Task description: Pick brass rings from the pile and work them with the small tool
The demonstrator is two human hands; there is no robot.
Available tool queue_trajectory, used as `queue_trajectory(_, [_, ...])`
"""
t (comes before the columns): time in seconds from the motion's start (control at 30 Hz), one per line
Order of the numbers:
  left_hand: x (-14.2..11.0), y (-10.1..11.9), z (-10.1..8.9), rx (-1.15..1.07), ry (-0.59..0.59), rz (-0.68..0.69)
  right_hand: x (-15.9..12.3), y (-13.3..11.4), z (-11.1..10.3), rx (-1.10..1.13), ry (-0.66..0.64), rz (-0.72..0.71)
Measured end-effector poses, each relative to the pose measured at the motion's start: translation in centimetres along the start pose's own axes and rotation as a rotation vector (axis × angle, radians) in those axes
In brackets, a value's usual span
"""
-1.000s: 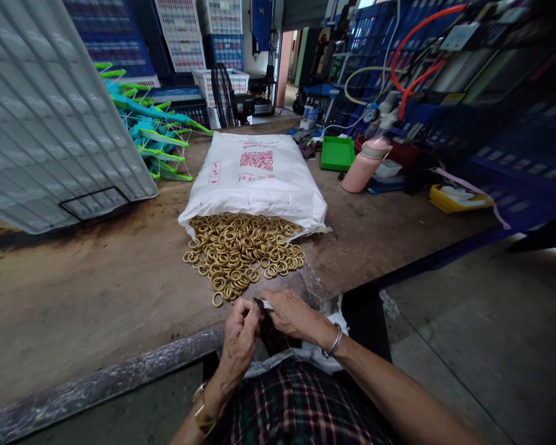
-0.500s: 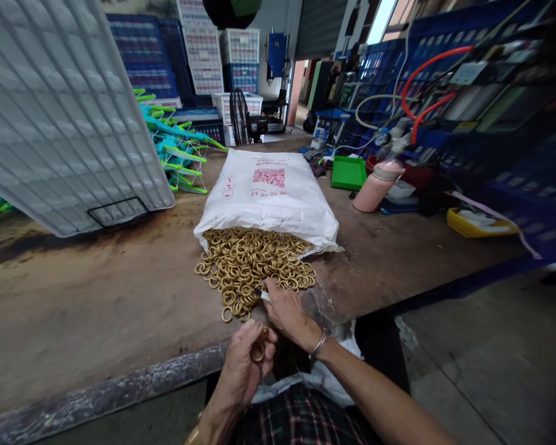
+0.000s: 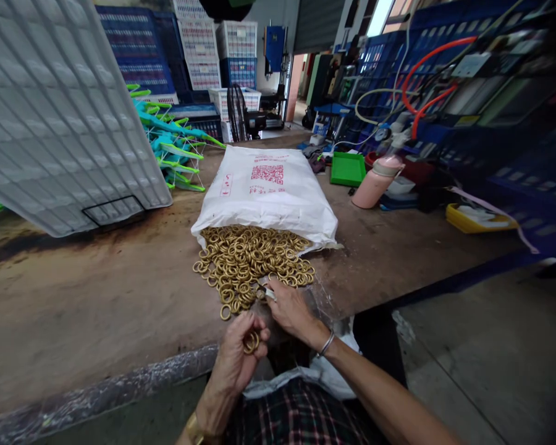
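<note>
A white woven sack (image 3: 269, 185) with red print lies on the table, its mouth spilling a pile of brass-coloured rings (image 3: 245, 256) toward me. In front of the pile, my left hand (image 3: 243, 349) is closed around a few brass rings (image 3: 251, 341). To its right, my right hand (image 3: 290, 309) rests at the near edge of the pile. Its fingers are closed on a small tool (image 3: 269, 294), whitish with a dark tip; its kind is too small to make out. The tip is close to the rings.
A large pale ribbed crate (image 3: 74, 123) leans at the left, with blue-green plastic pieces (image 3: 176, 148) behind it. To the right are a green tray (image 3: 347, 169), a pink bottle (image 3: 376, 184) and a yellow tray (image 3: 479, 219). The table (image 3: 97, 296) ends close to my lap.
My left hand has shifted slightly left and down, away from my right hand, with the rings in it. My right hand stays at the pile, moved only slightly to the right.
</note>
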State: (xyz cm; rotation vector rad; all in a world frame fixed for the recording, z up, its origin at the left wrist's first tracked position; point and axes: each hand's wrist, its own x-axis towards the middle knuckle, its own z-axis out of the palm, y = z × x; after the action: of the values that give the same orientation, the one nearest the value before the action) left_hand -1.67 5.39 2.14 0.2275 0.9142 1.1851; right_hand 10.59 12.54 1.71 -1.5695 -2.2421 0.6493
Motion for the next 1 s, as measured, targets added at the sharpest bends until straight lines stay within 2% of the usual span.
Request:
queue_trajectory(0.1, [0.2,-0.2,-0.1,0.301,0.063,0.194,-0.2,0.5,-0.6,0.253,-0.02,0.063])
queue_trajectory(0.2, [0.6,-0.4,-0.4,0.656,0.113,0.462,-0.7,1.0,-0.9,0.578,-0.09,0.17])
queue_trajectory(0.3, [1.0,-0.4,-0.5,0.916,-0.022,0.668,-1.4,1.2,-1.1,0.856,-0.218,0.282])
queue_trajectory(0.4, [1.3,-0.4,-0.5,0.995,-0.157,0.721,-2.0,0.9,-1.3,1.049,-0.357,0.387])
queue_trajectory(0.47, [1.3,-0.4,-0.6,0.994,-0.162,0.703,-2.2,0.7,-1.4,1.105,-0.413,0.418])
queue_trajectory(0.53, [1.3,-0.4,-0.7,0.987,-0.127,0.658,-2.3,0.6,-1.4,1.075,-0.4,0.386])
queue_trajectory(0.7, [1.1,-0.3,-0.7,0.958,-0.071,0.585,-2.3,0.4,-0.9,0.726,-0.192,0.141])
queue_trajectory(0.77, [0.9,-0.3,-0.5,0.927,-0.059,0.552,-2.3,0.4,-0.7,0.637,-0.135,0.11])
queue_trajectory(0.9, [0.6,-0.3,0.0,0.789,-0.1,0.321,-2.3,0.5,-0.4,0.622,-0.122,0.114])
queue_trajectory(1.0, [0.5,-0.4,0.1,0.642,-0.145,0.154,-2.3,0.5,-0.4,0.677,-0.165,0.09])
